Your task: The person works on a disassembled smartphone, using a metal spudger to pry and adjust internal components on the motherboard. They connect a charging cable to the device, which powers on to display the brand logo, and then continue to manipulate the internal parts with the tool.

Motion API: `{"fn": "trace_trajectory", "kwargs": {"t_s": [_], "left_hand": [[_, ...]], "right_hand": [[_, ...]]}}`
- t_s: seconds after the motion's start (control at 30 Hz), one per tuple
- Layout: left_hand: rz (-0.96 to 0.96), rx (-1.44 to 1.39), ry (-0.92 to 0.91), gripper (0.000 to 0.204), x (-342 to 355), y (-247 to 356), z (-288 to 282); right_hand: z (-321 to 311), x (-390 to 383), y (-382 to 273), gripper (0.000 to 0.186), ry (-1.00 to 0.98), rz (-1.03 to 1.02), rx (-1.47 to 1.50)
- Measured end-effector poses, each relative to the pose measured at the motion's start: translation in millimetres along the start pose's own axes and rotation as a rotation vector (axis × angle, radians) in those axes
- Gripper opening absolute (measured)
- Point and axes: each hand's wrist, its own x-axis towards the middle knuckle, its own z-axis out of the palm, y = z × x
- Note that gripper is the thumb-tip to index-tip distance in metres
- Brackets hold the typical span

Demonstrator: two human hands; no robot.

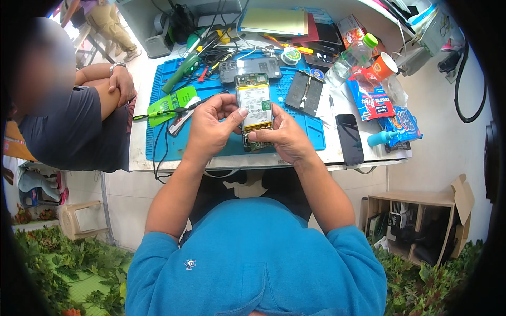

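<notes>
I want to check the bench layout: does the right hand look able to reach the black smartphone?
Probably yes: the black smartphone lies to the right of the right hand with no object apparent between them, though that hand would first have to release the opened phone.

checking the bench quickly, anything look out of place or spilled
No spill stands out. The snack packets look out of place on the right of the bench: food packaging beside a black phone, while the hands hold an opened phone.
</notes>
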Motion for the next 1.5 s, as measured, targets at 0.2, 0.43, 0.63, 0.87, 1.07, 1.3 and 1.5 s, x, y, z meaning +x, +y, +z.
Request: {"fn": "trace_trajectory", "kwargs": {"t_s": [0.2,0.43,0.63,0.87,1.07,1.3,1.5], "left_hand": [[0.048,0.081,-0.016,0.036,-2.7,1.1,2.5],[0.014,0.054,0.005,0.035,-6.5,0.1,-0.7],[-0.062,-0.128,-0.104,0.030,-6.3,-11.6,-0.7],[-0.038,0.157,-0.016,0.031,-29.9,3.6,-39.4],[0.164,0.749,0.404,0.021,-42.3,42.9,-148.0],[-0.337,0.944,0.135,0.021,-117.1,84.3,-191.3],[-0.560,1.060,0.116,0.043,-181.4,26.9,-173.9]], "right_hand": [[-1.4,0.5,2.3,0.073,0.018,0.031,0.018],[-5.3,1.5,4.8,0.077,-0.034,0.033,-0.031],[-15.0,-7.2,-15.9,0.070,-0.036,0.028,0.114],[-10.8,-2.4,-11.7,0.044,-0.052,0.057,0.030],[-17.8,-1.5,-13.4,0.034,-0.041,0.156,-0.061],[-25.9,5.4,-13.7,0.026,-0.007,0.167,-0.257],[-23.4,8.8,-12.3,0.026,0.009,0.160,-0.355]]}}
